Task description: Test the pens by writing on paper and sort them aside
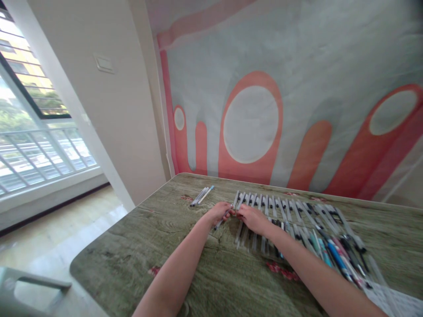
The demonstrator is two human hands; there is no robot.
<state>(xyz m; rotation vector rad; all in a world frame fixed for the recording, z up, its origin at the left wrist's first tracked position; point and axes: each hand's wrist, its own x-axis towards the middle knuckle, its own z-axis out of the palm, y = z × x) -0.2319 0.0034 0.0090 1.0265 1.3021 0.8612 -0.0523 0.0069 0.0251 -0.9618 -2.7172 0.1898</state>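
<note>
Near the middle of the table my left hand [220, 212] is closed on a slim pen [218, 225], whose dark end points down and left. My right hand [249, 216] meets it fingertip to fingertip, pinched on something too small to make out. Behind and to the right of my hands runs a row of clear pens [274, 206] with dark parts. More pens lie in front, partly hidden under my right forearm, among them a blue pen [336, 254]. A small group of pens [200, 196] lies apart at the back left.
The wooden-patterned table [132, 251] has a rounded left corner. A printed sheet [398, 301] lies at the right front edge. On the floor at the lower left stands a pale green stool [20, 295]. Behind the table is a wall with a pink and grey pattern.
</note>
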